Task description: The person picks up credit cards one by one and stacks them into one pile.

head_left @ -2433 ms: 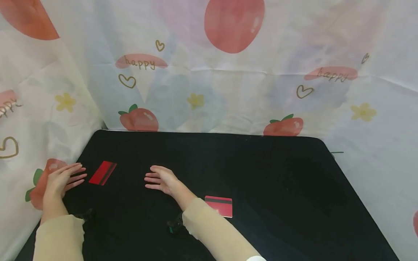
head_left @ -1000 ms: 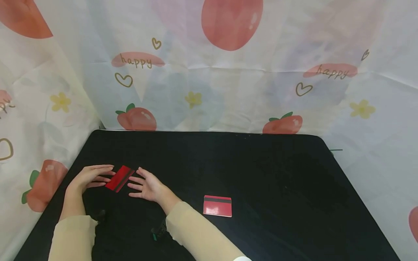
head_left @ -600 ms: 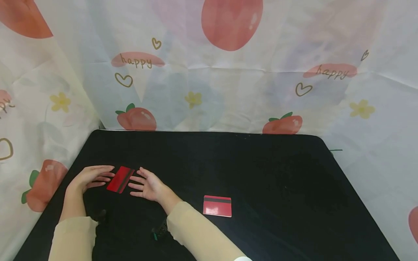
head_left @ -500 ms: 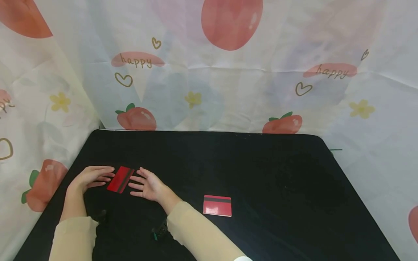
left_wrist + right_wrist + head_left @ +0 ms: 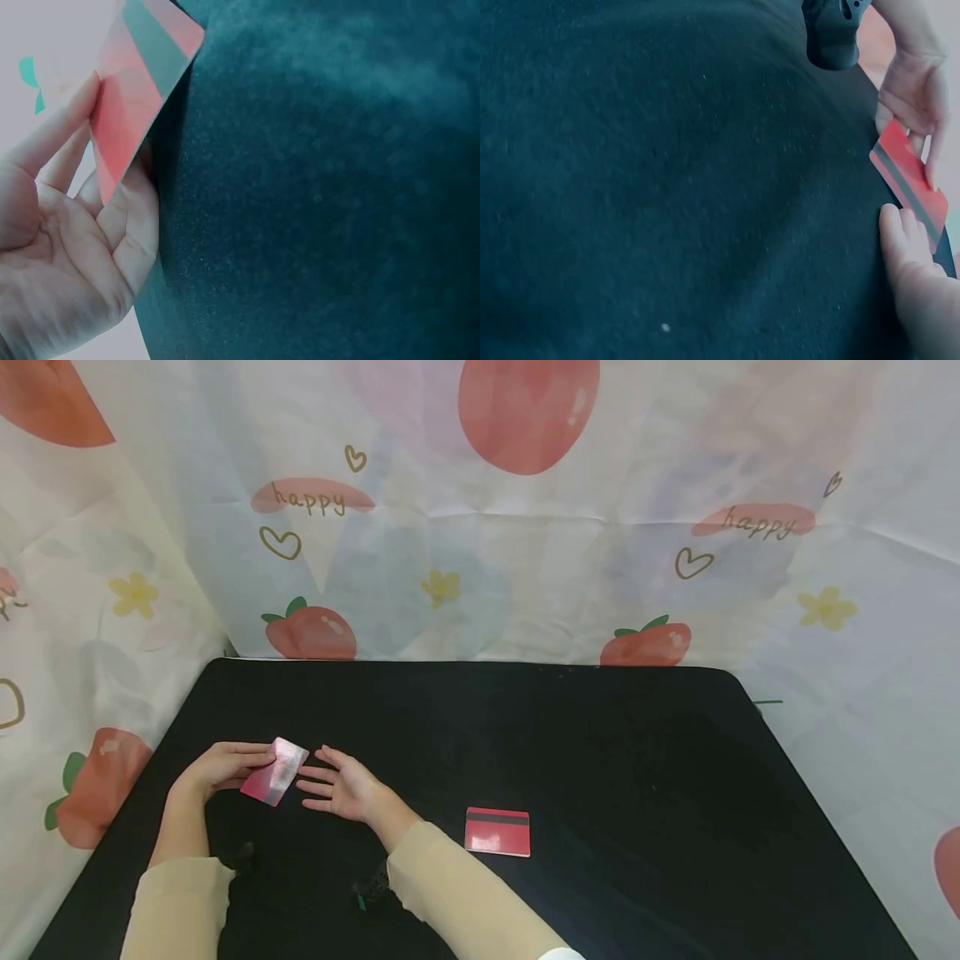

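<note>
My left hand pinches a red card with a dark magnetic stripe between thumb and fingers. The card is tilted, and its face catches the light in the head view. Up close in the left wrist view, the thumb lies on the face of the red card and fingers sit behind it. Just right of it, my right hand has its fingers spread toward the card's striped edge; whether they touch it I cannot tell. A second red card, also striped, lies flat on the table.
The table has a black cover. A pale curtain printed with fruit, hearts and flowers stands behind it and along the left side. Black devices are strapped at both wrists, such as the wrist device on the right.
The left hand moved right to the card and now pinches it, tilting it so its face shines. The right hand came left earlier and has since barely moved. The second card stayed put.
</note>
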`<state>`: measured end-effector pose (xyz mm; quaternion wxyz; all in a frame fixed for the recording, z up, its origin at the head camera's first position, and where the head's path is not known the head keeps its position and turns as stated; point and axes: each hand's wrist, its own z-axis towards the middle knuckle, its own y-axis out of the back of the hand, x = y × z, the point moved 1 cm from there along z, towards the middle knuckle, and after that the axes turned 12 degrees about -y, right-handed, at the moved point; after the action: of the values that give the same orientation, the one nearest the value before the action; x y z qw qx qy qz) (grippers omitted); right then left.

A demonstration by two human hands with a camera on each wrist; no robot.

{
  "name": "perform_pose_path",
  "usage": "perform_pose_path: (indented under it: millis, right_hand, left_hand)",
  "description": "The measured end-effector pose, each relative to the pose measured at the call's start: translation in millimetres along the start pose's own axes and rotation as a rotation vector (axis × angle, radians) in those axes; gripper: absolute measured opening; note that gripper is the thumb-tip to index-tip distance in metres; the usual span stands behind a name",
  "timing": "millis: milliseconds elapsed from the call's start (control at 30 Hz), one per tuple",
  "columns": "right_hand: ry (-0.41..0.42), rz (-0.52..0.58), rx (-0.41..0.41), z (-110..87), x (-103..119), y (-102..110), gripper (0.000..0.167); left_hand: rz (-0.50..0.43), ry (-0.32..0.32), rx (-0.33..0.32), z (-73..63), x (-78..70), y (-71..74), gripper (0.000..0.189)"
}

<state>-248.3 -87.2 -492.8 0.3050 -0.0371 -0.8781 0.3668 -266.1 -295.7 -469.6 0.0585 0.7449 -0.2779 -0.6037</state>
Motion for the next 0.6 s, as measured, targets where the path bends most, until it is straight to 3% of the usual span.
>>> perform_pose_path:
  millis: [233, 600]
  right_hand:
    - [0.03, -0.096, -0.054, -3.2, 5.9, 3.0, 0.046]
    - [0.128, -0.333, -0.223, -2.0, 7.8, 2.9, 0.022]
  left_hand:
    - [-0.033, -0.017, -0.009, 2.9, -1.2, -3.5, 0.068]
    - [-0.035, -0.068, 0.089, 0.7, -8.2, -6.8, 0.061]
